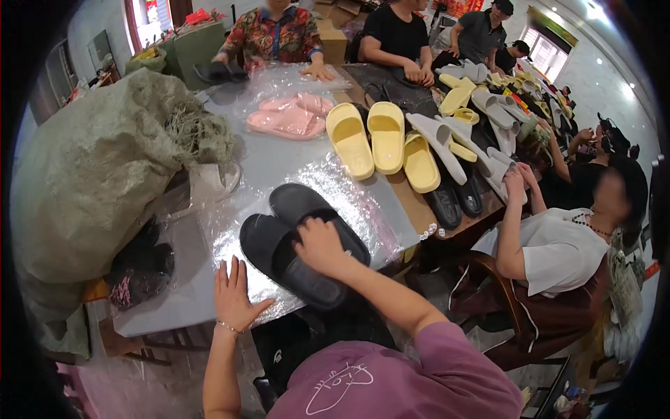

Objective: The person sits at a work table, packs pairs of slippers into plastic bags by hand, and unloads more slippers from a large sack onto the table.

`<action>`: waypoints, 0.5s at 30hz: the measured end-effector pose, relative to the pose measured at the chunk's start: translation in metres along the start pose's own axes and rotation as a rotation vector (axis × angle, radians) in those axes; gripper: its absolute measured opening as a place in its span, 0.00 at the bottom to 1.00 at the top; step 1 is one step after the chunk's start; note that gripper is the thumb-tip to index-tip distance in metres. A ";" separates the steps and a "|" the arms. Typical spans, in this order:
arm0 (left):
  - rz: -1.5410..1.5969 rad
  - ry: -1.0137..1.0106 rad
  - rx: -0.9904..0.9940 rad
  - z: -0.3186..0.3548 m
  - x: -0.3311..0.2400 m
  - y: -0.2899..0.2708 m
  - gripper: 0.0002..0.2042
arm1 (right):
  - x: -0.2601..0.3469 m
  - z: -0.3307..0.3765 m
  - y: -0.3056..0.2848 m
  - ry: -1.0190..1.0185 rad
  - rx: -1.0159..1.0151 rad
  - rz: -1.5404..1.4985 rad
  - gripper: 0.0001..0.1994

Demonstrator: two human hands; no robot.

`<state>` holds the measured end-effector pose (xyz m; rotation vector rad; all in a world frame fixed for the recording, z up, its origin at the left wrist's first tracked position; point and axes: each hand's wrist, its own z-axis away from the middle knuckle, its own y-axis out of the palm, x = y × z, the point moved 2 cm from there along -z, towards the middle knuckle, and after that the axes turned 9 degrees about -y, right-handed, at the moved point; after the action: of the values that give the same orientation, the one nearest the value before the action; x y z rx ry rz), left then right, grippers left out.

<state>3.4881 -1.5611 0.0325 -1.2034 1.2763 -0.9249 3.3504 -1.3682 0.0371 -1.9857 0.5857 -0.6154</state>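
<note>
A pair of black slide slippers (317,279) lies side by side on clear plastic bags (230,241), straps at the far end. My right hand (319,246) reaches over them with bent fingers at the inner edges of the straps, closed on the pair; some fingertips are hidden. Just left of the slippers, my left hand (237,297) rests flat on the plastic near the table's front edge, its fingers stretched out and thumb spread.
A large woven sack (105,167) bulges at the left. Beyond my hands lie bagged pink slippers (289,117); yellow slippers (387,136) stand to their right, beside more grey and black ones. A seated person (558,241) is at the right, and several people sit or stand behind.
</note>
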 end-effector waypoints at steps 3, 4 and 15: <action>-0.015 -0.011 0.014 -0.001 -0.001 -0.001 0.50 | -0.029 0.005 -0.012 0.093 0.013 -0.019 0.11; -0.010 -0.011 0.011 -0.001 0.000 -0.001 0.50 | -0.039 0.003 -0.022 0.115 0.003 -0.011 0.10; 0.024 0.016 -0.009 -0.003 0.002 0.002 0.50 | -0.242 -0.072 -0.141 0.505 -0.351 0.705 0.15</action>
<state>3.4851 -1.5632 0.0306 -1.1874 1.3065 -0.9135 3.1419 -1.2011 0.1488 -1.7460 1.7062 -0.5831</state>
